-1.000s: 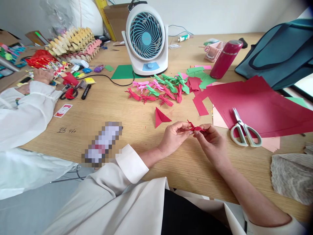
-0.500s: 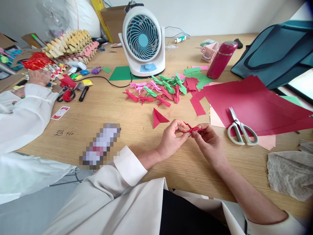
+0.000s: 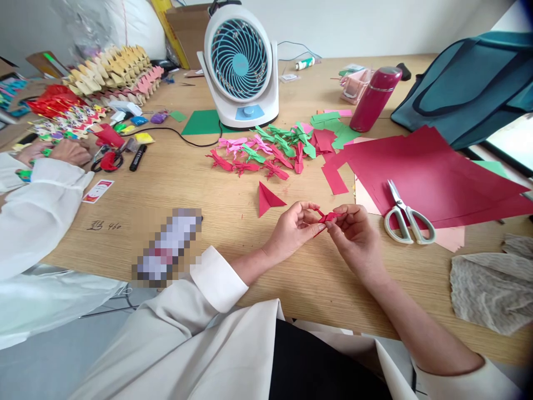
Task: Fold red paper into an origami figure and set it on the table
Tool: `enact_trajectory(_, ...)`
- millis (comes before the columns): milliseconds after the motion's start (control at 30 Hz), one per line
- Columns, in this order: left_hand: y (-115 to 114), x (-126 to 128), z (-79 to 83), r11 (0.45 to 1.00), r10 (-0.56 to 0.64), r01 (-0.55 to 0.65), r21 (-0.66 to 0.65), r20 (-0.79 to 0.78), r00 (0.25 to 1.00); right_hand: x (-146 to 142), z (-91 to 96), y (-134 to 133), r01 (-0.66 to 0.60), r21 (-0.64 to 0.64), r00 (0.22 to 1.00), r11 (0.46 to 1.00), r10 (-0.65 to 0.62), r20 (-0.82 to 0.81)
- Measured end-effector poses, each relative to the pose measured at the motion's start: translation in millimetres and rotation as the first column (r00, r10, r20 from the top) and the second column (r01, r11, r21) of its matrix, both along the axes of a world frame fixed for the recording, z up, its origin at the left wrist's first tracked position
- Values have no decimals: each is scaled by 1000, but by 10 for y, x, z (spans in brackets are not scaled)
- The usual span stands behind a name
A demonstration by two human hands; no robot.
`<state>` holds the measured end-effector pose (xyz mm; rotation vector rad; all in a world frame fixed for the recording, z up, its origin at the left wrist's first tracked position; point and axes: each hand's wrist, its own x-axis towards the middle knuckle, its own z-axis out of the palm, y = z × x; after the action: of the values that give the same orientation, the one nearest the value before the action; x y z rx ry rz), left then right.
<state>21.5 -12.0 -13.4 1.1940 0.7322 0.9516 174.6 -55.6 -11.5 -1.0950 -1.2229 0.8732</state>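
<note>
Between my two hands is a small red folded-paper figure (image 3: 327, 218) with thin strips sticking out. My left hand (image 3: 293, 230) pinches its left side with thumb and fingers. On the other side my right hand (image 3: 356, 236) grips it with thumb and bent fingertips, which cover part of the folds. Just beyond my left hand lies a red folded paper triangle (image 3: 269, 199). Farther back, several finished-looking paper figures in red, pink and green (image 3: 272, 153) are heaped in front of the white fan (image 3: 244, 66).
White-handled scissors (image 3: 408, 219) lie on large red paper sheets (image 3: 433, 178) at right. Behind stand a red thermos (image 3: 377, 100) and a teal bag (image 3: 462, 94). A blurred-out object (image 3: 169, 247) lies left of my arm. At far left, a co-worker's hands (image 3: 69, 151) handle small colourful pieces.
The red figure has turned slightly between my fingers, and a thin strip now shows below it. At far left the co-worker's hands have moved. The whole view has shifted slightly.
</note>
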Motion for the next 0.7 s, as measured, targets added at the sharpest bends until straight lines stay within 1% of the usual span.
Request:
enact_trajectory(67, 18, -17, 7, 1000, -27, 27, 1, 2, 1000, 0, 6, -1, -15, -7, 1000, 1000, 15, -10)
enact_trajectory(167, 45, -32, 0, 998, -47, 47, 45, -10, 999, -1, 5, 1, -17, -10, 1000, 1000, 17, -17)
enact_trajectory(267, 75, -44, -3, 996, -28, 33, 86, -54, 998, 9, -7, 10, -20, -23, 1000, 1000, 20, 9)
enact_trajectory(333, 95, -53, 5, 996, -19, 23, 91, -52, 998, 25, -2, 21, -19, -29, 999, 999, 21, 41)
enact_trajectory(400, 115, -61, 16, 996, -31, 32, 88, -19, 999, 47, 29, 40, -30, -34, 996, 999, 32, 77)
enact_trajectory(533, 152, -78, 20, 995, -35, 33, 89, 16, 999, 79, 140, 99, -93, -72, 983, 993, 103, 151)
enact_trajectory(600, 167, -87, 13, 996, -28, 27, 82, 19, 999, 72, 164, 129, -116, -97, 982, 989, 129, 139)
enact_trajectory(700, 180, -98, 2, 999, -33, 32, 35, 28, 999, 30, 121, 157, -120, -98, 992, 988, 123, 33)
